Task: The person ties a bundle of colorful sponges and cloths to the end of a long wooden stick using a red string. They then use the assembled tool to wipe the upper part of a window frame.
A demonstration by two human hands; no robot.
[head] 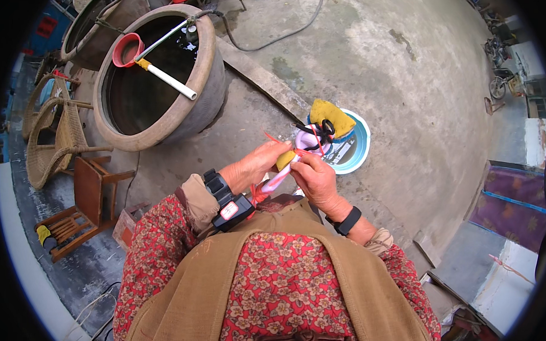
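Note:
My left hand (270, 156) and my right hand (315, 174) meet in front of my lap, around a pinkish-white handle (279, 179) wrapped with red plastic string. A piece of yellow sponge (285, 160) shows between the hands. The fingers of both hands pinch at the red string (302, 152). Just beyond them is a pale purple plastic dipper (304, 140) with a black cord (323, 131) knotted over it. Behind it a yellow and blue sponge pad (331, 117) rests over a light blue basin (365, 144) holding some water.
A large water vat (206, 78) stands at upper left, with a red dipper (124, 50) and a white pipe handle (170, 81) across it. Wicker chairs (67, 131) and a tipped wooden chair (88, 189) are at left. A hose (268, 46) lies on the concrete.

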